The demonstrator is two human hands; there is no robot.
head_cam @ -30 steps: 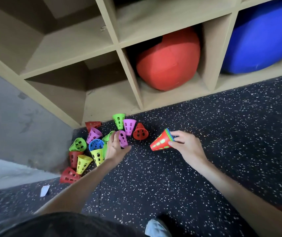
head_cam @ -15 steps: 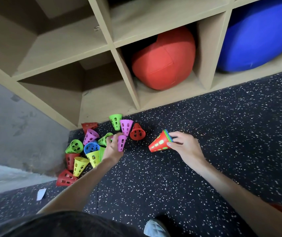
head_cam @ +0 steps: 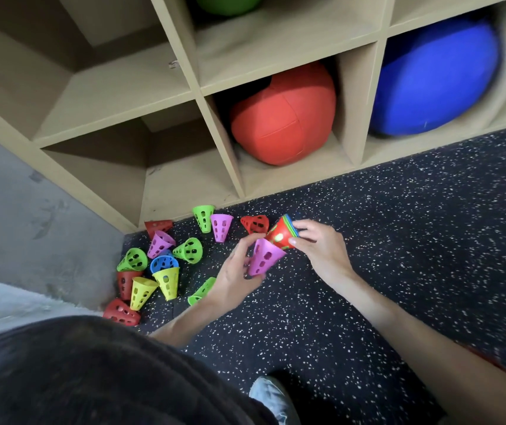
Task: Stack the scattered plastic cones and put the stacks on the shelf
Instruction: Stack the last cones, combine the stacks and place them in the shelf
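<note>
My left hand [head_cam: 235, 276] grips a purple cone [head_cam: 264, 257] with holes in its side, lifted off the floor, its wide mouth turned toward the stack. My right hand [head_cam: 319, 248] holds a short stack of nested cones [head_cam: 282, 232], red outermost with green and blue rims showing, tipped on its side. The purple cone's rim meets the stack's narrow end. Several loose cones lie scattered on the floor to the left: green [head_cam: 204, 216], purple [head_cam: 221, 226], red [head_cam: 255, 223], blue [head_cam: 164, 263], yellow [head_cam: 168, 281].
A wooden cubby shelf [head_cam: 224, 148] stands behind the cones; its bottom left compartment [head_cam: 184, 179] holds nothing. A red ball [head_cam: 282, 118] and a blue ball [head_cam: 435, 78] fill the neighbouring compartments. Speckled dark rubber floor [head_cam: 399, 240] stretches right. A grey wall [head_cam: 15, 210] is at left.
My left hand lifted a purple cone out of the pile and carried it right to the stack. My right hand moved the stack slightly left to meet it.
</note>
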